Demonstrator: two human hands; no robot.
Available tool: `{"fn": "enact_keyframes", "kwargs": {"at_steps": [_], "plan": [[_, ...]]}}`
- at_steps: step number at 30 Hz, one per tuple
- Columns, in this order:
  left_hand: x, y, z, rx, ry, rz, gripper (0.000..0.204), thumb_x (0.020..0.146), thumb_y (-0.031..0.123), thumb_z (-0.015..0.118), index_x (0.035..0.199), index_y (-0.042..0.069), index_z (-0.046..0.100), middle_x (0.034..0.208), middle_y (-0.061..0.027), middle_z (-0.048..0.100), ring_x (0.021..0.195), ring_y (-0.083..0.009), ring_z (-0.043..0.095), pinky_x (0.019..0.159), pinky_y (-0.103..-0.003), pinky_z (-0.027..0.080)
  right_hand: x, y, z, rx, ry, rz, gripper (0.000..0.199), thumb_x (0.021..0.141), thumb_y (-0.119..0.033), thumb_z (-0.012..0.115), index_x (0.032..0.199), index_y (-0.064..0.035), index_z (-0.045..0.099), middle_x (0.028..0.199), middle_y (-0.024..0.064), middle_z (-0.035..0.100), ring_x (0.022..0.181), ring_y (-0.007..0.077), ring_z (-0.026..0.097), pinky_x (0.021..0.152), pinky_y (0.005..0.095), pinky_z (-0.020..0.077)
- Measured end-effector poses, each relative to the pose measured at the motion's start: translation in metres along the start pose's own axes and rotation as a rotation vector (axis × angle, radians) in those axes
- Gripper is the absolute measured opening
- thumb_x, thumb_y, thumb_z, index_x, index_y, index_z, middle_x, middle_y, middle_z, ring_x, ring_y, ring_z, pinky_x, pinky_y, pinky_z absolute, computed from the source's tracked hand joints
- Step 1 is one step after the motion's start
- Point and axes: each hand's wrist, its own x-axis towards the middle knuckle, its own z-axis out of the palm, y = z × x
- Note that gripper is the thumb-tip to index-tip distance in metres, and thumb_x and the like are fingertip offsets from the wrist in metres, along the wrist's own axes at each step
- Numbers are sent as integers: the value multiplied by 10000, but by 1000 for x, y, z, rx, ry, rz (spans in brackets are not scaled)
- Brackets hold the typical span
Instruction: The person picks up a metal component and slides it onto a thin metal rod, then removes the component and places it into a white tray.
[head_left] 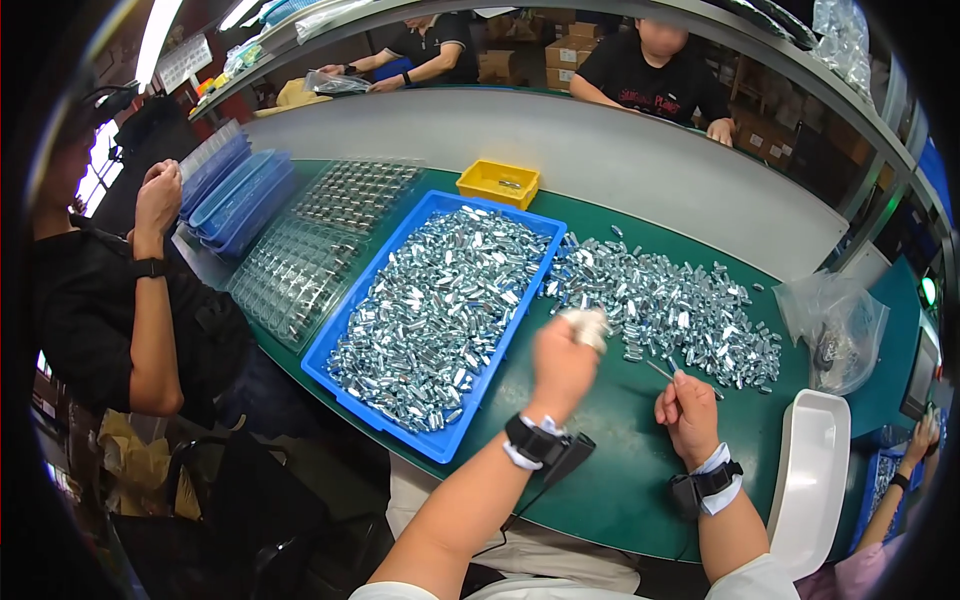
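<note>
Over the green table, my left hand (566, 366) is closed, with a crumpled off-white piece of cloth (590, 327) at its fingers. It is beside the right edge of a blue tray (470, 385) filled with small shiny metal parts (440, 300). My right hand (690, 415) pinches a thin metal rod (660, 371) between thumb and fingers; its exact kind does not show. Just beyond both hands, a loose heap of the same metal parts (680, 315) is spread on the table. Both of my wrists wear black bands.
A yellow bin (498, 184) stands behind the tray. Clear plastic trays (300, 270) and blue bins (240, 205) are at the left, near a co-worker. A white container (812, 480) and a plastic bag (835, 330) lie at the right. A grey partition (600, 180) runs along the back.
</note>
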Motion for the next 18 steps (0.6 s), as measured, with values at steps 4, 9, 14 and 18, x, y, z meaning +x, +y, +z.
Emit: {"fn": "enact_keyframes", "kwargs": {"at_steps": [4, 9, 14, 18], "plan": [[28, 27, -27, -147, 566, 232, 316, 967, 159, 524, 1249, 17, 500, 904, -78, 617, 717, -108, 562, 623, -240, 466, 1, -12, 1, 53, -25, 15, 381, 998, -259, 450, 691, -41, 512, 507, 28, 434, 505, 160, 472, 502, 270, 387], [31, 6, -20, 132, 376, 241, 403, 927, 130, 577, 1292, -3, 472, 1030, -113, 614, 769, -147, 588, 669, -270, 491, 12, -8, -8, 69, -49, 48, 377, 993, -270, 462, 700, -40, 517, 519, 28, 442, 526, 165, 484, 522, 272, 392], [32, -14, -16, 801, 21, 177, 394, 828, 87, 668, 1202, 12, 570, 960, -140, 620, 761, -211, 601, 686, -318, 492, 9, -7, -12, 120, -73, 63, 376, 989, -279, 472, 706, -37, 521, 524, 29, 449, 531, 166, 491, 524, 272, 393], [43, -22, -25, 925, -16, 344, 271, 764, 75, 705, 1027, 28, 657, 868, -159, 603, 733, -279, 592, 694, -360, 486, 4, -7, -8, 132, -63, 58, 377, 986, -285, 478, 705, -38, 521, 527, 29, 454, 531, 165, 492, 522, 274, 394]]}}
